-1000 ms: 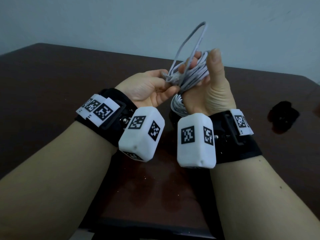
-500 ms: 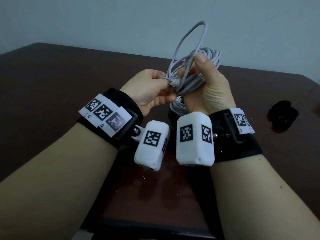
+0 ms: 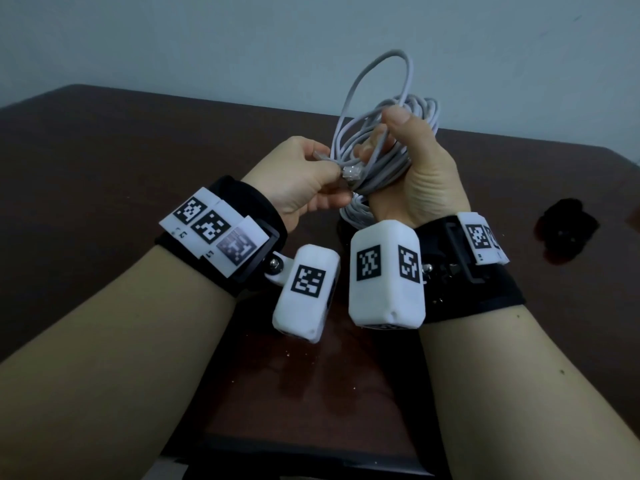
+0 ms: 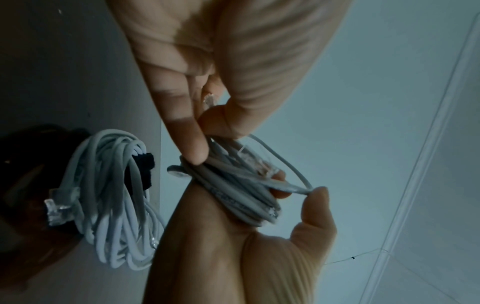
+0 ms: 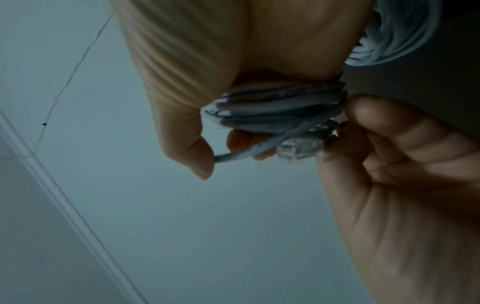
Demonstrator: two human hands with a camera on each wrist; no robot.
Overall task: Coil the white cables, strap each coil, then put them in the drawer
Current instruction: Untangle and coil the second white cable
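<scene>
My right hand (image 3: pixel 381 136) grips a coil of white cable (image 3: pixel 388 168) above the dark table, thumb pressed on top, with loose loops (image 3: pixel 377 81) rising above the fist. My left hand (image 3: pixel 332 174) pinches the cable's end just behind its clear plug (image 3: pixel 353 173), right beside the coil. The right wrist view shows the bundled cable (image 5: pixel 280 107) in the right fist with the plug (image 5: pixel 298 150) under it. A second white coil (image 4: pixel 111 195) lies on the table under the hands, with something black (image 4: pixel 145 168) at its middle; its lower loops (image 3: pixel 356 216) peek out between the wrists.
A black lump (image 3: pixel 568 233), perhaps a strap, lies on the brown table (image 3: pixel 121 161) at the right. A pale wall stands behind the table's far edge. The table's front edge (image 3: pixel 294 455) is near my forearms.
The right thumb has come down from upright onto the coil. The left hand has turned knuckles-up and now pinches the plug end next to the coil.
</scene>
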